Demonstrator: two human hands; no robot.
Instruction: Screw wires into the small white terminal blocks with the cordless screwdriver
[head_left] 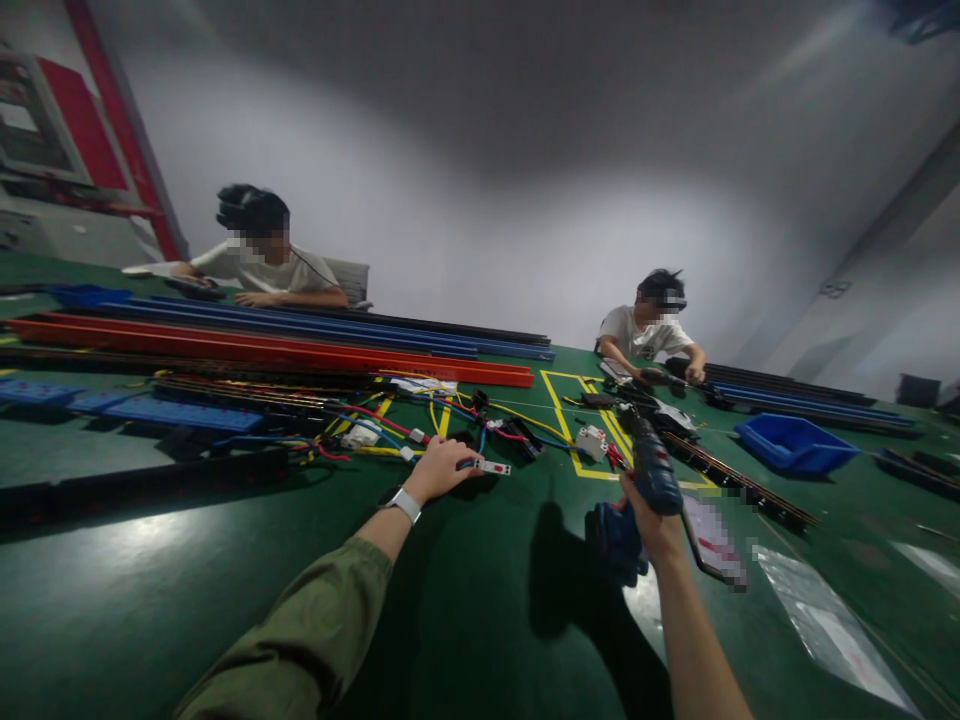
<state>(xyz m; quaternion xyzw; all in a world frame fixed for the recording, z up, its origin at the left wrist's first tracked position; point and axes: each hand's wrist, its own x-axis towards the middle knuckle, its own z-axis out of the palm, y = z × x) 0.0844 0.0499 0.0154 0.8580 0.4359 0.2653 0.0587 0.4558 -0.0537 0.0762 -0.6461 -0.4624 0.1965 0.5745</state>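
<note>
My left hand (442, 470), with a watch on its wrist, is closed on a small white component (493, 467) with red marks, low over the green table (480, 600). Coloured wires (367, 430) spread just behind and left of it. My right hand (651, 515) is wrapped round the grip of a blue cordless drill (656, 465), which points away from me. Near the drill's front end, a white block-shaped component (591, 443) lies beside red wires (616, 457) within yellow tape lines.
Long orange (300, 350) and blue rails (337, 325) lie at the back left, blue power strips (180, 412) in front. On the right are a blue bin (795, 443), a phone (712, 540) and a plastic bag (829, 620). Two people (281, 265) sit across the table.
</note>
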